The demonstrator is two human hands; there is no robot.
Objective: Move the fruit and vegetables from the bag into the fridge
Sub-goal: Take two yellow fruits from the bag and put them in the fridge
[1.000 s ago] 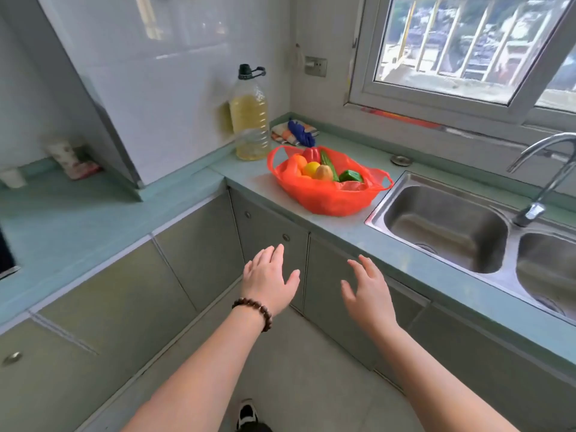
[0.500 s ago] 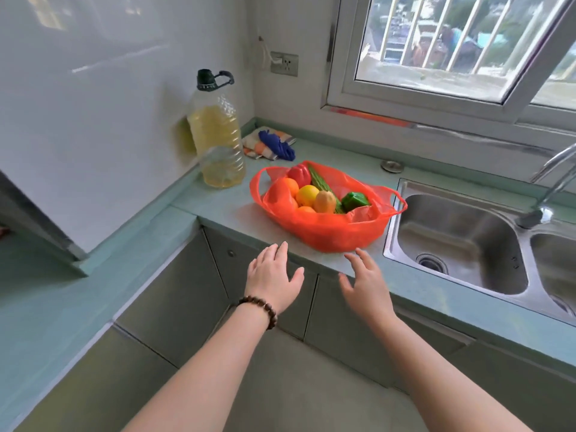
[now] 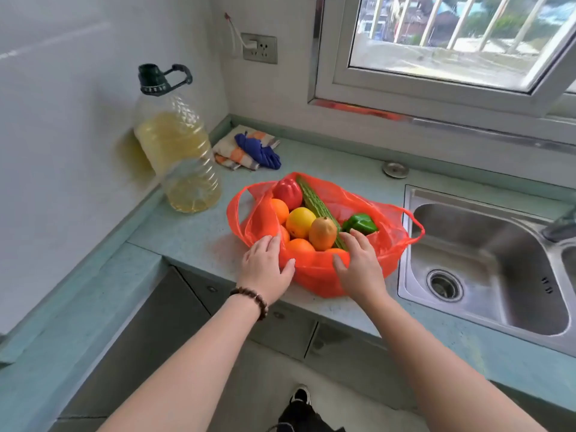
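An orange plastic bag (image 3: 314,275) sits on the counter (image 3: 193,238), just beside the sink (image 3: 486,275), its mouth spread open. Inside we see a red pepper (image 3: 288,191), a long ridged green gourd (image 3: 313,201), a green pepper (image 3: 360,222), a yellow fruit (image 3: 300,221), a tan pear-like fruit (image 3: 322,233) and several oranges (image 3: 279,210). None of it has left the bag, and no fridge is in view.

A second ago both hands hung in the air, well short of the counter; half a second ago they were at its front edge, and the bag has drawn closer in the view. Now the left hand (image 3: 265,269) lies on the bag's near left rim, fingers straight and together, thumb spread against the plastic. The right hand (image 3: 358,263) rests on the near right rim, fingers extended toward the green pepper, thumb against the bag's front wall. Neither hand curls round anything; both are flat and relaxed, touching only the plastic.

We judge the approach finished and the first pick about to begin: either hand could take a fruit at its fingertips, or both could gather the bag. The whole transfer remains to be done.

Farther out stand an oil bottle (image 3: 177,151) against the left wall, a folded cloth (image 3: 246,148) in the corner, a small drain plug (image 3: 396,169), a wall socket (image 3: 259,48) and the window (image 3: 452,42).
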